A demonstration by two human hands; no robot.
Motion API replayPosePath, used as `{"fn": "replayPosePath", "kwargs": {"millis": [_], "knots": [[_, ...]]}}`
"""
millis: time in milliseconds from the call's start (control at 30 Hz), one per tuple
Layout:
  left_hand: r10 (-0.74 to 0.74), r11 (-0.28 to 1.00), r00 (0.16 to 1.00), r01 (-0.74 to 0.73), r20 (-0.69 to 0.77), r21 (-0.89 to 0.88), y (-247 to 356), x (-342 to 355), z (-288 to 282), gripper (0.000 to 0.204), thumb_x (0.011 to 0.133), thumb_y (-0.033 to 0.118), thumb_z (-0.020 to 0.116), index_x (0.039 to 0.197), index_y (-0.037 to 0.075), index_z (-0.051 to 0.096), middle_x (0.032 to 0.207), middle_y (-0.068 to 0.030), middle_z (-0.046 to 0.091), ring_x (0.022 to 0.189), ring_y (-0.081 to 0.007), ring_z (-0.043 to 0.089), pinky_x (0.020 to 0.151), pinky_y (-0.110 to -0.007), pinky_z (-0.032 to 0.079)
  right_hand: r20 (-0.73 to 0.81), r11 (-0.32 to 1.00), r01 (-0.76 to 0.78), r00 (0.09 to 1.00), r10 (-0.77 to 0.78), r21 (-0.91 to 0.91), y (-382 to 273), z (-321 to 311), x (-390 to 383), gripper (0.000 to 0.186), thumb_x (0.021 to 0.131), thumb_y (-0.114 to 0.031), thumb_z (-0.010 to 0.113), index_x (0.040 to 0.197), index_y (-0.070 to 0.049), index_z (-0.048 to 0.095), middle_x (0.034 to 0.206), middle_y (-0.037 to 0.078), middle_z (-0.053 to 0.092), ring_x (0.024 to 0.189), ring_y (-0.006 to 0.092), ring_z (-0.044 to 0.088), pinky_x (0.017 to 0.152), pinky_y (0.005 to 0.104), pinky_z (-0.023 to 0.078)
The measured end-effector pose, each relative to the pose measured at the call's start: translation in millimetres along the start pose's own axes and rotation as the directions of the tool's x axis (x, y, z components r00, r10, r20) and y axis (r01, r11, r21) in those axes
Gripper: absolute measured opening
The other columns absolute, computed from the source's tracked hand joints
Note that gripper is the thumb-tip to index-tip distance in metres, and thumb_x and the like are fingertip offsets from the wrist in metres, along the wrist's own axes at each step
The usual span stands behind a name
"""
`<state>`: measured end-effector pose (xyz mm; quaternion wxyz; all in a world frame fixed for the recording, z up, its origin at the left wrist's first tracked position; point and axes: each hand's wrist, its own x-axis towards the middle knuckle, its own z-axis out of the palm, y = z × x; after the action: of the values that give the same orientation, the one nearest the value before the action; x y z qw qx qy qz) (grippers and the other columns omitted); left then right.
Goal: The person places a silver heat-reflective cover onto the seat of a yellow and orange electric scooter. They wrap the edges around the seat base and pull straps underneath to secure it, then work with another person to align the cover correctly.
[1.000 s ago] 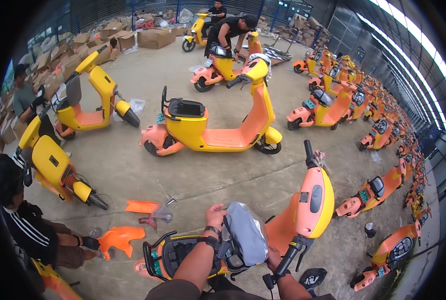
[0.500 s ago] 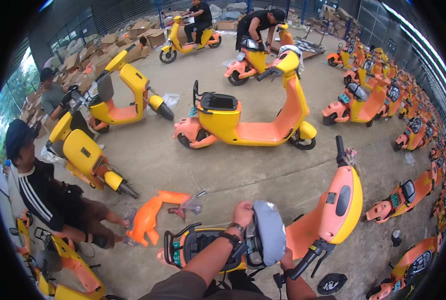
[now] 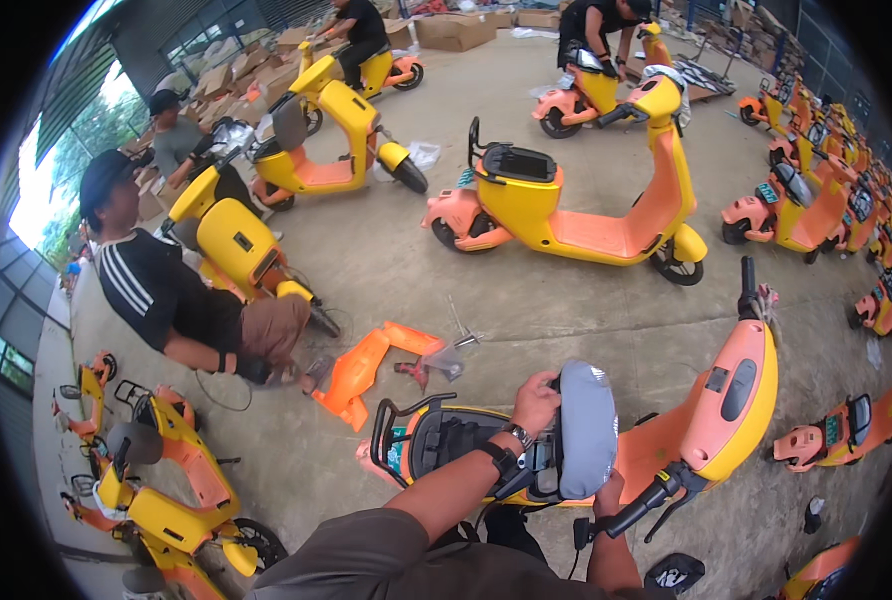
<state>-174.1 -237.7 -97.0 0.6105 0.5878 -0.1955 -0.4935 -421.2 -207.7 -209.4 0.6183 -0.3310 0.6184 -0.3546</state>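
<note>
An orange-and-yellow scooter stands in front of me, its handlebar end to the right. Its grey, padded-looking seat is tipped up, and black fittings of the open seat compartment show beside it. My left hand is closed at the far part of the seat, fingers bent against its edge. At the near lower corner, my right hand grips the seat; some of its fingers are hidden behind it. The left forearm crosses over the scooter's black rear carrier area.
Orange body panels and a red tool lie on the floor beyond. A person in a black striped shirt crouches at the left. Another yellow scooter stands ahead; rows of scooters line the right. A black mesh item lies nearby.
My view has turned to the left, so the scene sits further right. Both hands stay on the tipped seat. The crouching person's arm and leg have shifted.
</note>
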Motion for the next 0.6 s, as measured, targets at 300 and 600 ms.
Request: {"fn": "replayPosePath", "kwargs": {"millis": [300,600], "knots": [[0.135,0.990,0.985,-0.129,-0.103,0.061,-13.2,-5.8,3.6,0.040,0.073,-0.003,0.059,0.111,0.003,0.049,0.070,-0.0039,0.058,0.053,-0.0108,0.052,0.043,-0.025,0.041,0.265,0.972,0.226,0.943,-0.204,-0.058,-12.0,11.1,-5.3,0.034,0.079,-0.007,0.060,0.112,0.001,0.054,0.101,0.006,0.060,0.092,0.0162,0.057,0.078,0.0306,0.047],[0.211,0.933,0.976,-0.188,-0.044,0.307,25.2,-56.0,23.8,0.043,0.068,0.000,0.058,0.110,0.002,0.048,0.083,-0.0125,0.058,0.077,-0.0226,0.057,0.068,-0.034,0.045,0.342,0.991,0.017,0.939,0.030,-0.134,24.0,-48.1,54.8,0.047,0.087,-0.023,0.049,0.127,-0.003,0.038,0.113,0.010,0.054,0.100,0.0215,0.054,0.085,0.0340,0.045]]}}
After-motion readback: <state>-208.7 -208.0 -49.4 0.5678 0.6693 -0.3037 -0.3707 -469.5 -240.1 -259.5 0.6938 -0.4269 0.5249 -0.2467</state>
